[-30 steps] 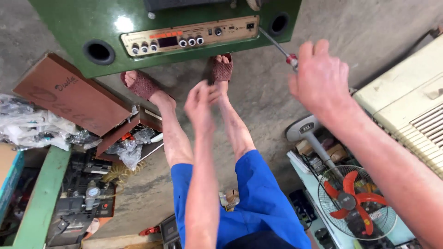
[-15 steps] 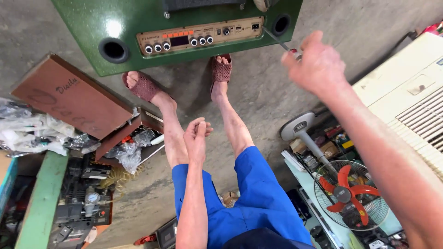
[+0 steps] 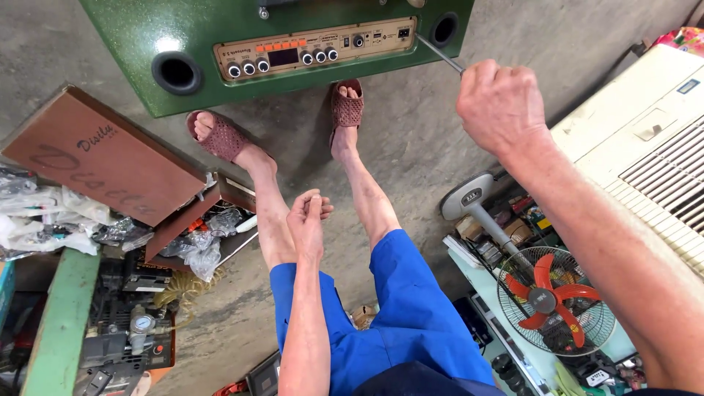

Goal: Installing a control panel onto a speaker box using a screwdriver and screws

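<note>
A green speaker cabinet [image 3: 220, 29] lies on the concrete floor ahead of my feet, with a beige control panel [image 3: 315, 50] of knobs and a small display. My right hand [image 3: 502, 106] is closed around a screwdriver [image 3: 440, 53] whose metal shaft points at the panel's right end. My left hand [image 3: 308, 220] hangs in mid-air above my knees, fingers drawn loosely together, holding nothing. Both my feet in reddish-brown sandals rest against the cabinet's near edge.
A brown cardboard box [image 3: 103, 158] with crumpled plastic bags lies at the left. A green bench edge [image 3: 62, 323] with tools is at lower left. A small fan with red blades [image 3: 554, 297] stands at the right, next to a white air-conditioner casing [image 3: 645, 132].
My left hand has dropped from near the cabinet down to my knees. My right hand with the screwdriver has stayed close to the panel's right end.
</note>
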